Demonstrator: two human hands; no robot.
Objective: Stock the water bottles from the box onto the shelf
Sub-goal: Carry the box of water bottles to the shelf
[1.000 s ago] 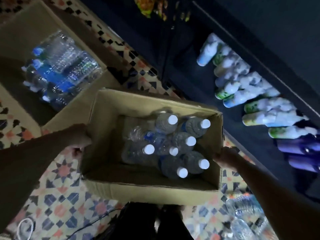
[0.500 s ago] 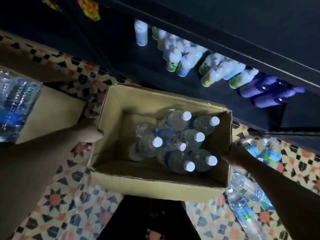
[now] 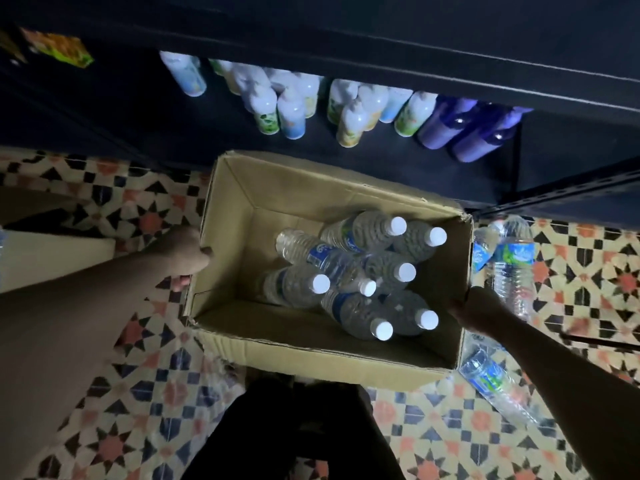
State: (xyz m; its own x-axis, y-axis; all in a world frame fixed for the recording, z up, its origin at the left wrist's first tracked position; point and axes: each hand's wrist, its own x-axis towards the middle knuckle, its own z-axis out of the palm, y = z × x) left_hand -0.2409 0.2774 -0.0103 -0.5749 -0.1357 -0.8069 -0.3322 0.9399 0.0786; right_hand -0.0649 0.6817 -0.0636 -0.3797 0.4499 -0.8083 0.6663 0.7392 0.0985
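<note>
Two hands grip the cardboard box point(image 3: 228, 216) over the tiled floor point(image 3: 121, 410): the left hand point(image 3: 183, 252) closed on its left wall, the right hand point(image 3: 476, 311) closed on its right wall. Inside, the water bottles point(image 3: 349, 271) crowd the right side, and beyond it the dark shelf point(image 3: 381, 147) carries white and purple bottles point(image 3: 346, 109).

1 box point(image 3: 228, 216); 7 capped water bottles point(image 3: 349, 306) inside; 2 hands.

Body: bare arms, dark legwear
Left hand point(image 3: 185, 252) & right hand point(image 3: 479, 311) bare, no sleeves, gloves or rings seen; dark trousers point(image 3: 294, 431) at btm edge.
</note>
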